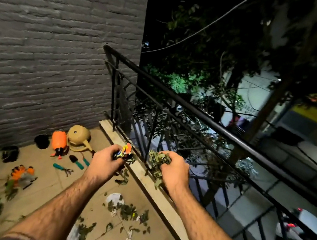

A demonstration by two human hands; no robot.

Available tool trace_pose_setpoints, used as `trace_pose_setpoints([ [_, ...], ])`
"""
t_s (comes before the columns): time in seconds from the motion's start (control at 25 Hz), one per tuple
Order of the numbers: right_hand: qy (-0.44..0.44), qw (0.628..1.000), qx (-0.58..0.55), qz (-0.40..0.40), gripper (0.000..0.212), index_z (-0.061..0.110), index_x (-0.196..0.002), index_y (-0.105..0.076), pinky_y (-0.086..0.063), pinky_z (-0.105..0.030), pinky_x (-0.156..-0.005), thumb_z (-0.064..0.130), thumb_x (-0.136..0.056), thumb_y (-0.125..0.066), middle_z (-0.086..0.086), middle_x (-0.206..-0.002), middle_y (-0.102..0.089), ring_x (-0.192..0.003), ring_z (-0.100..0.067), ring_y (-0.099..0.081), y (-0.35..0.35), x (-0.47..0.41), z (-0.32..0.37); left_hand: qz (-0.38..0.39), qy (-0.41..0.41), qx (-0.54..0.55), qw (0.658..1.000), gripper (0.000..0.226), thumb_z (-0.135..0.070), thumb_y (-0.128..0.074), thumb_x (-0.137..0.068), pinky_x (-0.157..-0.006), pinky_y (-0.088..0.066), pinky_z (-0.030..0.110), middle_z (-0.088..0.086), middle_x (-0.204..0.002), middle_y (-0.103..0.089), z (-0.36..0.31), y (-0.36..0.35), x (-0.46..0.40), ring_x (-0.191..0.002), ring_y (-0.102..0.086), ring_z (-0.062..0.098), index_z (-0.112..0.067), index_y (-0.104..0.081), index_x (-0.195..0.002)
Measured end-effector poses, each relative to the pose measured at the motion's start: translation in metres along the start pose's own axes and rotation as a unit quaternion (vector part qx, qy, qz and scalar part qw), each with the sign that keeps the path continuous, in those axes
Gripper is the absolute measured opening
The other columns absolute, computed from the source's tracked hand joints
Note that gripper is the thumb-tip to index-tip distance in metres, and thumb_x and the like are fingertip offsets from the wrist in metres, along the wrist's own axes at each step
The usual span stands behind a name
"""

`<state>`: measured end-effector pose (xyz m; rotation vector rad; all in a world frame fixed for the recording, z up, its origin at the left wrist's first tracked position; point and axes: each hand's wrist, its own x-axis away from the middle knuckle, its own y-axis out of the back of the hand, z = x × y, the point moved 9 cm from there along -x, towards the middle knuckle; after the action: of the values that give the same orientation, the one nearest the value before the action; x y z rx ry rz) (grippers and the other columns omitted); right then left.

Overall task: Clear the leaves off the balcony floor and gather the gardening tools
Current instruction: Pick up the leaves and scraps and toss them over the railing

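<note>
The right hand (pixel 174 170) clutches a bunch of dry leaves (pixel 158 160), fingers curled around it; the left hand (pixel 104 163) grips leaves with a crumpled colourful wrapper (pixel 124 152), both held near the black railing (pixel 197 110). More leaves (pixel 126 211) lie scattered on the tiled floor (pixel 52 186) below. They look light, brittle and likely to crumble, so scooping from underneath seems best.

two bare, hairy forearms, sleeveless to the frame's edge
</note>
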<state>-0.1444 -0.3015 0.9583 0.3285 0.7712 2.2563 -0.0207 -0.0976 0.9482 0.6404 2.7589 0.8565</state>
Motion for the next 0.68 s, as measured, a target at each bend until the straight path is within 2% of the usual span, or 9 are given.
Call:
trace_pose_setpoints([
  [0.12, -0.017, 0.999, -0.005, -0.037, 0.046, 0.029, -0.11, -0.074, -0.038, -0.019, -0.045, -0.005, -0.084, -0.056, 0.0, -0.082, -0.073, -0.058, -0.012, -0.058, 0.04, 0.007, -0.01, 0.018, -0.038, -0.012, 0.999, 0.019, -0.011, -0.065, -0.089, -0.077, -0.061, 0.04, -0.003, -0.089, -0.071, -0.038, -0.016, 0.003, -0.078, -0.071, 0.013, -0.027, -0.064, -0.099],
  [0.2, -0.033, 0.997, -0.018, -0.061, 0.049, 0.03, -0.111, -0.074, -0.043, -0.02, -0.04, -0.006, -0.084, -0.056, 0.001, -0.081, -0.073, -0.052, -0.011, -0.058, 0.068, 0.011, -0.019, 0.026, -0.055, -0.008, 0.998, 0.02, -0.009, -0.065, -0.088, -0.076, -0.061, 0.036, -0.003, -0.089, -0.071, -0.065, -0.029, 0.004, -0.077, -0.07, 0.012, -0.024, -0.065, -0.101],
  [0.28, -0.042, 0.995, -0.028, -0.089, 0.05, 0.031, -0.111, -0.075, -0.057, -0.027, -0.049, -0.007, -0.084, -0.056, 0.002, -0.082, -0.074, -0.057, -0.014, -0.067, 0.098, 0.012, -0.027, 0.033, -0.065, 0.013, 0.997, 0.02, -0.005, -0.064, -0.088, -0.064, -0.058, 0.021, -0.003, -0.087, -0.071, -0.094, -0.043, 0.001, -0.067, -0.068, 0.002, -0.021, -0.065, -0.101],
  [0.36, -0.042, 0.992, -0.036, -0.111, 0.05, 0.031, -0.11, -0.075, -0.06, -0.029, -0.057, -0.007, -0.083, -0.056, 0.004, -0.084, -0.074, -0.064, -0.014, -0.069, 0.124, 0.012, -0.033, 0.032, -0.084, 0.024, 0.996, 0.021, -0.006, -0.064, -0.087, -0.062, -0.057, 0.02, -0.002, -0.088, -0.072, -0.12, -0.058, -0.003, -0.063, -0.067, 0.0, -0.024, -0.065, -0.1],
  [0.48, -0.051, 0.987, -0.038, -0.145, 0.048, 0.029, -0.109, -0.076, -0.047, -0.013, -0.05, -0.006, -0.083, -0.057, 0.006, -0.09, -0.075, -0.067, -0.007, -0.064, 0.154, 0.015, -0.051, 0.054, -0.11, 0.035, 0.992, 0.022, -0.011, -0.066, -0.088, -0.075, -0.058, 0.029, -0.005, -0.091, -0.071, -0.149, -0.091, -0.005, -0.076, -0.069, 0.007, -0.025, -0.067, -0.106],
  [0.6, -0.091, 0.975, -0.043, -0.199, 0.047, 0.026, -0.111, -0.076, -0.036, 0.0, -0.044, -0.008, -0.084, -0.059, 0.008, -0.094, -0.075, -0.069, -0.005, -0.063, 0.18, 0.034, -0.073, 0.095, -0.157, 0.031, 0.983, 0.021, -0.014, -0.068, -0.087, -0.077, -0.054, 0.026, -0.007, -0.09, -0.071, -0.174, -0.125, -0.008, -0.076, -0.066, 0.004, -0.025, -0.068, -0.105],
  [0.68, -0.123, 0.961, -0.047, -0.243, 0.046, 0.025, -0.112, -0.076, -0.035, 0.002, -0.048, -0.008, -0.084, -0.059, 0.01, -0.095, -0.072, -0.075, -0.005, -0.061, 0.196, 0.055, -0.085, 0.139, -0.207, 0.017, 0.968, 0.021, -0.014, -0.07, -0.086, -0.077, -0.049, 0.026, -0.005, -0.09, -0.07, -0.191, -0.148, -0.011, -0.081, -0.065, 0.012, -0.024, -0.069, -0.104],
])
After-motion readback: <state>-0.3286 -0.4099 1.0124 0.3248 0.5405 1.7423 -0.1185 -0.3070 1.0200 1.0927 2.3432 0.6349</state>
